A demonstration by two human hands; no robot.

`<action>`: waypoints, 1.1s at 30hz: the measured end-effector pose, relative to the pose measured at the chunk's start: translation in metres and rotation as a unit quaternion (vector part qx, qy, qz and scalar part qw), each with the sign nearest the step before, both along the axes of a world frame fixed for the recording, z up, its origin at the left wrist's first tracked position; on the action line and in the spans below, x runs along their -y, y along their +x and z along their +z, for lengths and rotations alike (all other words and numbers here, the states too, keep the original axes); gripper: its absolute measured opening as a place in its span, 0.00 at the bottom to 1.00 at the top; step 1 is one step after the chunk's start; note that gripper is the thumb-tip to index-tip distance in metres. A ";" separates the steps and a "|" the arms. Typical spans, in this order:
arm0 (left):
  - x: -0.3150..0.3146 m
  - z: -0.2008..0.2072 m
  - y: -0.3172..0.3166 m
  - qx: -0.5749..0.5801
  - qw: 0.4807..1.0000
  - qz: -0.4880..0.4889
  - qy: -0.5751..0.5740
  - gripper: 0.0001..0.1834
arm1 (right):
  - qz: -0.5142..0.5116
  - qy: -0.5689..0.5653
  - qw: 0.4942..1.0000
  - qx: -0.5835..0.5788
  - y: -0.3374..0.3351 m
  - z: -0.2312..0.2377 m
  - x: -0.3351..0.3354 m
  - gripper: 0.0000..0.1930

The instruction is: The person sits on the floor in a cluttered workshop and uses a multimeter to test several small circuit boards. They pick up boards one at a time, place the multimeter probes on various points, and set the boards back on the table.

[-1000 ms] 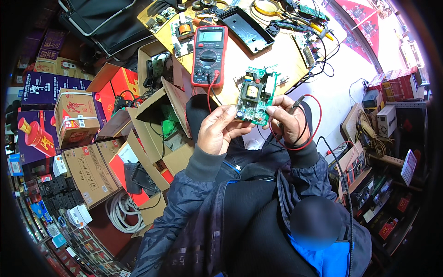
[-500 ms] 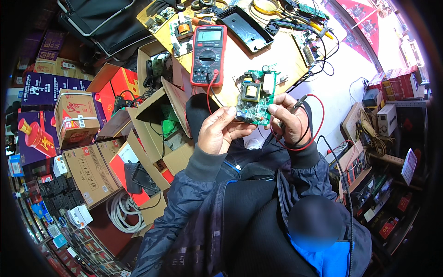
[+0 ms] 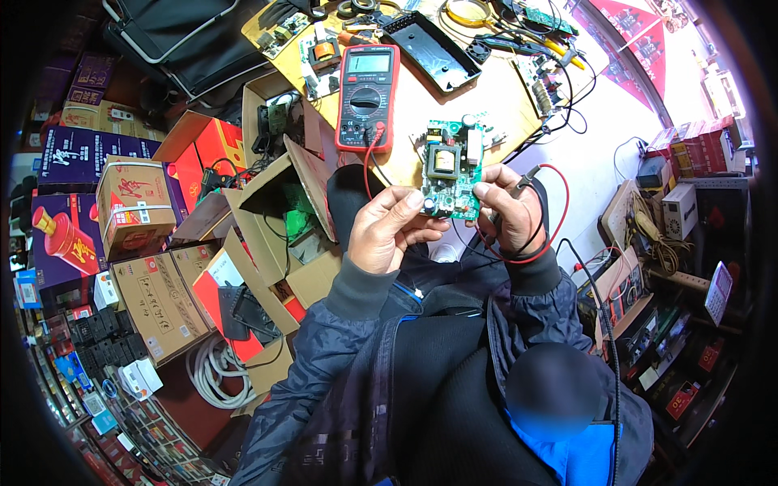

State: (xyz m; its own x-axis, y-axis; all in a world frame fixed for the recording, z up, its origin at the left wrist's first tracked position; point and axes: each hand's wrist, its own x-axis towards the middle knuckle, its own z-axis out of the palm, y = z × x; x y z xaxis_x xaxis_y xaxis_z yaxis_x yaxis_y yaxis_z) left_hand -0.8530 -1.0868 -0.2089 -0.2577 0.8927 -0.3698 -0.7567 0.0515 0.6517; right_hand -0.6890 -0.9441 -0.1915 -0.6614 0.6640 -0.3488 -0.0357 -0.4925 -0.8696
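Observation:
A green circuit board (image 3: 454, 198) with a boxy transformer and upright capacitors is held up before me, at the table's near edge. My left hand (image 3: 387, 228) pinches its lower left corner between thumb and fingers. At the lower right edge, my right hand (image 3: 512, 212) grips the board with the thumb on top. That hand also has the multimeter's test probes (image 3: 528, 176) tucked in it, their red and black leads looping below; the probe tips are hidden. A red multimeter (image 3: 366, 99) lies on the table just beyond my left hand, with a lead plugged into its lower end.
On the yellow table (image 3: 506, 101) lie a black plastic casing (image 3: 429, 50), a board with a copper coil (image 3: 324, 52), cables and a tape roll (image 3: 468, 10). Open cardboard boxes (image 3: 279, 190) stand at the left. Shelves with coiled cords (image 3: 664, 243) are at the right.
The circuit board has tilted slightly, its face turned more toward me and its top edge shifted a little left. Both hands keep their hold in nearly the same place.

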 end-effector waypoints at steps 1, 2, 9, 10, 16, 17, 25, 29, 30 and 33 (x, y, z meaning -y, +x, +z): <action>0.000 0.000 0.000 -0.008 1.000 0.000 -0.001 0.18 | 0.000 0.010 1.000 0.007 0.000 0.000 0.000 0.12; 0.000 0.000 0.000 -0.007 1.000 -0.001 0.000 0.18 | 0.000 0.012 1.000 0.008 0.000 0.000 0.000 0.12; 0.000 0.001 -0.001 0.025 1.000 -0.005 0.001 0.18 | -0.002 0.007 1.000 -0.007 0.000 0.003 0.002 0.11; -0.001 0.002 -0.001 0.030 1.000 -0.004 0.001 0.18 | -0.004 0.008 1.000 0.004 0.000 0.002 0.001 0.11; -0.007 0.015 0.010 -0.084 0.994 0.064 0.016 0.19 | 0.036 0.090 0.995 0.024 0.003 -0.004 -0.003 0.14; -0.006 0.018 0.009 -0.112 0.992 0.061 0.014 0.21 | 0.039 0.137 0.990 0.022 0.003 -0.005 -0.003 0.15; -0.013 0.034 0.007 -0.618 0.774 0.123 0.070 0.23 | 0.002 0.001 0.998 -0.061 0.008 -0.002 -0.013 0.26; -0.016 0.030 0.008 -0.663 0.729 0.118 0.125 0.22 | -0.019 -0.065 0.980 -0.185 0.011 -0.018 -0.009 0.26; -0.016 0.029 0.010 -0.664 0.726 0.125 0.132 0.22 | -0.019 -0.066 0.979 -0.191 0.011 -0.023 -0.008 0.26; -0.017 0.026 0.013 -0.665 0.719 0.139 0.143 0.21 | -0.006 -0.055 0.977 -0.205 0.012 -0.030 -0.010 0.28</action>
